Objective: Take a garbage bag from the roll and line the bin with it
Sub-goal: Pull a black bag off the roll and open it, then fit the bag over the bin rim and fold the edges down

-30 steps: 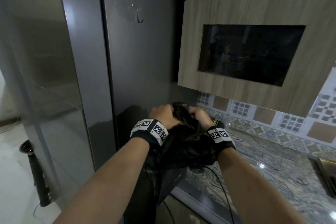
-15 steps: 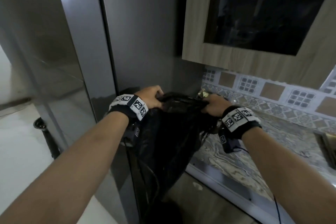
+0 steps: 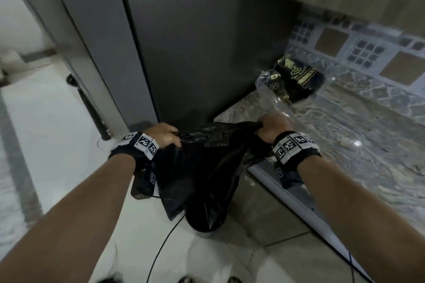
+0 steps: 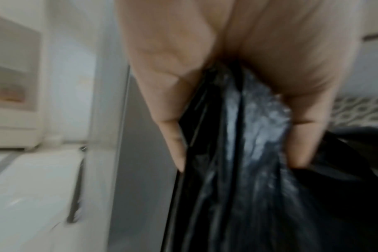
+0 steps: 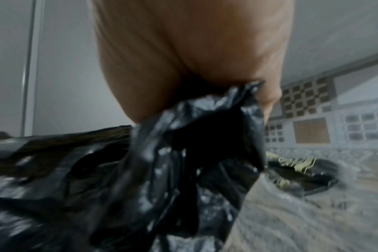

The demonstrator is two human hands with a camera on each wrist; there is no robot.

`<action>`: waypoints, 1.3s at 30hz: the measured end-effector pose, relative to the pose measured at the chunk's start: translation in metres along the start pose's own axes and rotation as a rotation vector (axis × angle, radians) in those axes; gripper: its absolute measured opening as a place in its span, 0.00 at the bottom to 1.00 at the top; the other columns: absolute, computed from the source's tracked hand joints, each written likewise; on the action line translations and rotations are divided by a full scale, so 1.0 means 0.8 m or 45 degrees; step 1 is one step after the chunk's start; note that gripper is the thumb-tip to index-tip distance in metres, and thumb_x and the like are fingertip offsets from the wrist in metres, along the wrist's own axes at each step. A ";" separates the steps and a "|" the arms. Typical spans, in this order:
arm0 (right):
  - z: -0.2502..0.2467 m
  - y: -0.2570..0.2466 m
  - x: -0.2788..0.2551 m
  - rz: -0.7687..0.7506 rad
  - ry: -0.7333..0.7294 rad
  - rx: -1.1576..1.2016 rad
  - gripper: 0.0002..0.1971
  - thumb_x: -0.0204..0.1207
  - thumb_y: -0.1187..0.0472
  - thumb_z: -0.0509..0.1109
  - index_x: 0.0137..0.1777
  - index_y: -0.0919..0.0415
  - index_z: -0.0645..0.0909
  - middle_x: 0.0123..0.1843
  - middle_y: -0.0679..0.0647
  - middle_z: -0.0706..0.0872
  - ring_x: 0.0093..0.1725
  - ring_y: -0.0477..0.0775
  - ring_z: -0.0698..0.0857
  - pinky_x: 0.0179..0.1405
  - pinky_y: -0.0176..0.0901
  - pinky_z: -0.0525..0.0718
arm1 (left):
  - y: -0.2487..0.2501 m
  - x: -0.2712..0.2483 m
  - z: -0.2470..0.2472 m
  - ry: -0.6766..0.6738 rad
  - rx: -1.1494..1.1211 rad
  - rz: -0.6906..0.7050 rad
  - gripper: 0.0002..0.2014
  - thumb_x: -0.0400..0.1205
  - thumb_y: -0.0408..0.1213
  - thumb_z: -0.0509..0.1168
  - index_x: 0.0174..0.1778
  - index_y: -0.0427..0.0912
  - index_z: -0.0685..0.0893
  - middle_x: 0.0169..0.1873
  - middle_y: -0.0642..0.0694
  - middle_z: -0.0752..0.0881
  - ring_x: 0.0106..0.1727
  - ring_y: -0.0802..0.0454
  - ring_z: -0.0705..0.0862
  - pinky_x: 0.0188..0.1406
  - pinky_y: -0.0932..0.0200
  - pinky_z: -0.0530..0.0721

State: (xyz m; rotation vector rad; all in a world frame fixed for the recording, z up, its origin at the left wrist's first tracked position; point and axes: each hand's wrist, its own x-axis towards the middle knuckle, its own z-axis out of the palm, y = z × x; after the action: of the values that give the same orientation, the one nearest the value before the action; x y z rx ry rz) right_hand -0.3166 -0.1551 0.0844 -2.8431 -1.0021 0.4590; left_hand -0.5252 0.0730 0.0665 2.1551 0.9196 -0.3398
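1. Your left hand (image 3: 163, 133) is clenched on the left end of the black garbage bag (image 3: 202, 167), fingers curled over the gathered top edge.
2. In the left wrist view, your left fingers (image 4: 173, 122) sit tight against crumpled black plastic, with the film bunched between them and running down and away.
3. Your right hand (image 3: 273, 127) has the other end, closed in a fist round a wad of the bag's rim, just over the front edge of the countertop (image 3: 368, 145).
4. The right wrist view shows the plastic (image 5: 183, 153) spilling out from under your palm; the fingertips themselves are hidden by it.
5. Between your two hands the bag's top is pulled out in a band, and the rest hangs down in folds in front of you.
6. The hanging bottom drops toward the bin (image 3: 203, 227) on the floor, whose pale lower edge peeks out beneath the black film. How far the bag is inside it, I cannot tell.
7. The roll's packaging (image 3: 292, 80), dark with gold print inside clear wrap, lies on the countertop near the tiled backsplash (image 3: 358, 50), well apart from your right hand.
8. The tall grey fridge (image 3: 195, 41) stands straight ahead, beyond the bag.
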 end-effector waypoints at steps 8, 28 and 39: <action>0.147 0.003 0.025 -0.040 -0.210 0.130 0.09 0.77 0.58 0.64 0.50 0.63 0.80 0.45 0.62 0.85 0.47 0.67 0.87 0.36 0.47 0.78 | -0.050 0.058 0.133 0.241 -0.108 -0.108 0.02 0.71 0.39 0.70 0.38 0.48 0.84 0.37 0.43 0.85 0.45 0.42 0.84 0.38 0.58 0.76; 0.608 0.054 0.151 0.165 -0.379 0.420 0.23 0.76 0.41 0.64 0.69 0.50 0.72 0.67 0.53 0.84 0.65 0.62 0.82 0.58 0.46 0.78 | -0.328 0.325 0.476 0.084 -0.022 -0.098 0.16 0.72 0.62 0.57 0.47 0.55 0.71 0.55 0.45 0.81 0.60 0.40 0.75 0.61 0.46 0.72; 0.807 0.118 0.226 0.393 -0.265 0.547 0.15 0.82 0.60 0.59 0.62 0.63 0.82 0.61 0.66 0.86 0.59 0.66 0.84 0.54 0.45 0.78 | -0.442 0.419 0.565 0.203 -0.066 -0.218 0.13 0.79 0.40 0.62 0.58 0.41 0.82 0.60 0.37 0.84 0.64 0.36 0.80 0.63 0.48 0.77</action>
State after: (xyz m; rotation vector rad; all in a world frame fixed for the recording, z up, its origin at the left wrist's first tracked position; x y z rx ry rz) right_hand -0.3268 -0.1236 -0.5922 -2.5891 -0.4116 0.8924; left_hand -0.5169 0.0736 -0.5980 2.0839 1.1944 -0.2274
